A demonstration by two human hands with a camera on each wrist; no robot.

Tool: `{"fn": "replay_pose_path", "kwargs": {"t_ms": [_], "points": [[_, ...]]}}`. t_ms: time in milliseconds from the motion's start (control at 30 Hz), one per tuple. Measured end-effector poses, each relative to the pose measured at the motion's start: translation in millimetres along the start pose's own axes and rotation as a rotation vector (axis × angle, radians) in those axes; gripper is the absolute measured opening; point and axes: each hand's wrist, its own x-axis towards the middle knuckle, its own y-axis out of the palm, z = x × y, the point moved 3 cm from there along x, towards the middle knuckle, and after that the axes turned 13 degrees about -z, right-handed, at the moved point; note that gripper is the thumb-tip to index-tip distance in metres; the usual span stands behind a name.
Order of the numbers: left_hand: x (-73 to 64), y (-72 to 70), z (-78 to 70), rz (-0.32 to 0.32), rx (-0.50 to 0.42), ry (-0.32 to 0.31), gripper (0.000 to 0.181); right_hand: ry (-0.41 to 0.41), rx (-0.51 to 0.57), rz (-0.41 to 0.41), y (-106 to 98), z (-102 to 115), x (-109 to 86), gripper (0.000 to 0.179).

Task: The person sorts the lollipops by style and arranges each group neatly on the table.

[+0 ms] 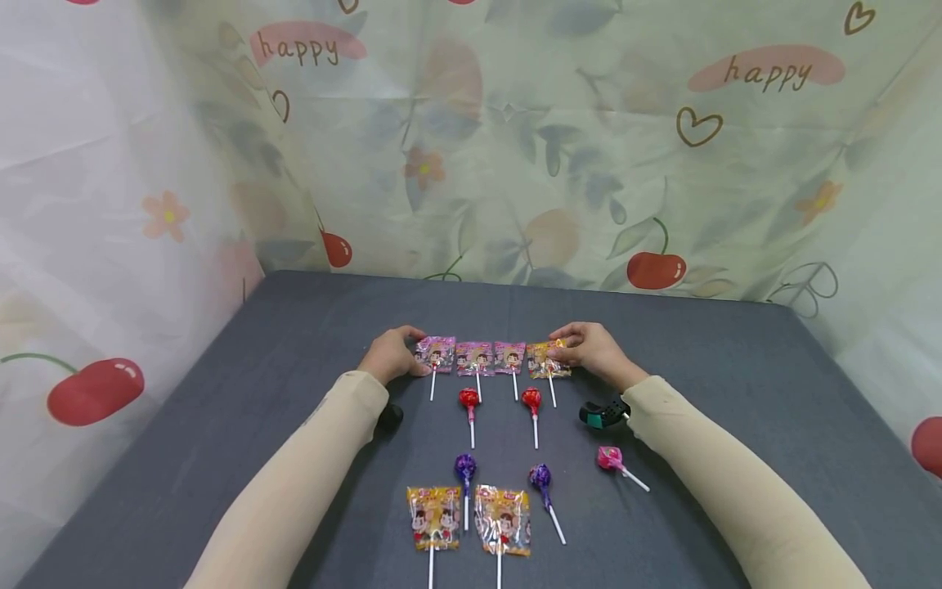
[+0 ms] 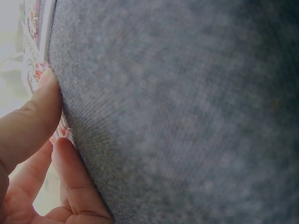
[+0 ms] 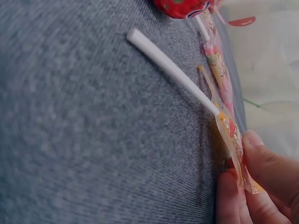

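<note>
Flat-wrapped lollipops form a row across the far half of the table. At its left end, my left hand (image 1: 395, 354) holds the edge of a pink-wrapped lollipop (image 1: 440, 352), its white stick towards me. The left wrist view has the thumb (image 2: 35, 114) and a fingertip at that wrapper. On the right end, an orange-wrapped lollipop (image 1: 543, 360) is pinched between the thumb and fingers of my right hand (image 1: 592, 352). Its stick (image 3: 173, 72) shows in the right wrist view. Two more pink-wrapped lollipops, one left (image 1: 474, 358) and one right (image 1: 509, 357), lie between the hands.
Nearer me lie two red ball lollipops (image 1: 468, 397), two purple ones (image 1: 465, 467) and two orange-wrapped ones (image 1: 434, 517). A pink ball lollipop (image 1: 609, 458) lies beside the right forearm. Printed curtains (image 1: 500, 164) enclose the grey table (image 1: 221, 425) at the back and sides.
</note>
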Motion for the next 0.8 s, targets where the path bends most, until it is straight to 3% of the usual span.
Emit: {"fn": "replay_pose_path", "kwargs": {"t_ms": [233,533,800], "points": [[0.7,0.4,1.0,-0.001,0.001,0.009,0.062,-0.003,-0.065,-0.026,1.5,1.9,-1.4,0.037],[-0.9,1.8,0.9,-0.014,-0.001,0.0,0.062,-0.037,-0.23,-0.055,-0.3,4.5,-2.9,0.033],[0.3,2.1,1.3,-0.007,-0.001,0.002,0.063,-0.056,-0.259,-0.034,-2.2,3.9,-0.7,0.035]]}}
